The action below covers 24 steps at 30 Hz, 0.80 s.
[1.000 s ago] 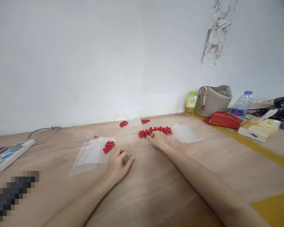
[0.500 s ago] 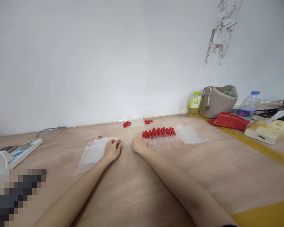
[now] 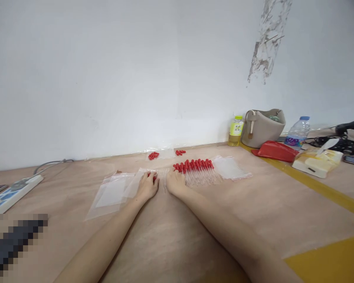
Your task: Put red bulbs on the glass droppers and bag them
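Note:
My left hand rests on the table with its fingers curled down over a clear zip bag. Small red rubber pieces show at the fingertips, like dropper bulbs. Close to its right, my right hand is closed, and its fingertips are hidden from me. Between the hands lie several thin glass tubes. A row of glass droppers with red bulbs spreads just right of my right hand. Farther left another clear zip bag lies flat, partly overlapped by the one under my left hand.
Loose red bulbs and a smaller group lie near the wall. Clear bags lie right of the droppers. Beyond stand a tea bottle, grey bag, red pouch, water bottle and tissue pack. Left, a power strip.
My left hand has slid right, closer to my right hand, and a zip bag has shifted right with it. The gap with the glass tubes is narrower. The view has turned slightly right.

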Motion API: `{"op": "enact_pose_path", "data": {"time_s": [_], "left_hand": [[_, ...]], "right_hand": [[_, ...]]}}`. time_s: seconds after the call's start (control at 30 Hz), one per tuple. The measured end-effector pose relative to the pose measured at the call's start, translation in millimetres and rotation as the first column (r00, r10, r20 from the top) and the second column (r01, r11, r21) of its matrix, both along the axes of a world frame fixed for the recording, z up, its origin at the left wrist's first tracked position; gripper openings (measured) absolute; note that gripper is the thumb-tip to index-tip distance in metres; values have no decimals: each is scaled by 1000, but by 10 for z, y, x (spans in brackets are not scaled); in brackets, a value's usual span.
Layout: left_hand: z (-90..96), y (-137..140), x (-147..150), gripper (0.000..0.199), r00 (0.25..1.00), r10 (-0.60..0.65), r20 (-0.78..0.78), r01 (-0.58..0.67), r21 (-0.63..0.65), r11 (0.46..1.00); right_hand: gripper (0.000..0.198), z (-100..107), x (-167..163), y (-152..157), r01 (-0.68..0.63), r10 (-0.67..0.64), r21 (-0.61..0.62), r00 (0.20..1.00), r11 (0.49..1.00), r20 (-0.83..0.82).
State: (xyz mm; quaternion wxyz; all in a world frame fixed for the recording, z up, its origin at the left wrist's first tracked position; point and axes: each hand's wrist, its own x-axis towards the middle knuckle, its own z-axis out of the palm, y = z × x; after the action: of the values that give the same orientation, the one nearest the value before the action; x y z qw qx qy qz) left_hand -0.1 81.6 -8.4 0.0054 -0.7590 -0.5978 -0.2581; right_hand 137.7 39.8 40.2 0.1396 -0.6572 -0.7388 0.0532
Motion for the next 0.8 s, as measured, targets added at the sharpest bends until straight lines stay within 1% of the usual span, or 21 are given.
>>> {"op": "enact_pose_path", "data": {"time_s": [0.03, 0.1, 0.17, 0.23, 0.33, 0.47, 0.57, 0.8], "left_hand": [[8, -7, -2, 34, 1000, 2, 12, -2, -7, 1000], [42, -25, -24, 41, 999, -2, 35, 2, -26, 1000], [97, -44, -61, 42, 999, -19, 48, 22, -48, 999], [164, -62, -99, 35, 998, -46, 51, 49, -69, 996], [251, -82, -134, 24, 997, -60, 46, 64, -80, 995], [288, -92, -140, 11, 998, -51, 29, 52, -64, 997], [270, -82, -137, 9, 999, -36, 19, 37, -47, 998], [216, -61, -129, 8, 999, -39, 35, 39, 2, 999]], "right_hand": [[40, 7, 35, -13, 46, -45, 20, 999, 999, -12], [41, 17, 149, -61, 94, -92, 77, 995, 993, -27], [41, 8, 325, -138, 102, -100, 131, 995, 986, -23], [38, -41, 539, -227, 70, -71, 169, 997, 983, 5], [30, -197, 840, -331, -1, -4, 274, 1000, 962, 18], [26, -423, 1057, -374, -64, 107, 402, 991, 913, -85], [22, -495, 1085, -387, -72, 151, 416, 976, 907, -159], [20, -494, 1053, -417, -80, 178, 385, 958, 920, -226]]}}
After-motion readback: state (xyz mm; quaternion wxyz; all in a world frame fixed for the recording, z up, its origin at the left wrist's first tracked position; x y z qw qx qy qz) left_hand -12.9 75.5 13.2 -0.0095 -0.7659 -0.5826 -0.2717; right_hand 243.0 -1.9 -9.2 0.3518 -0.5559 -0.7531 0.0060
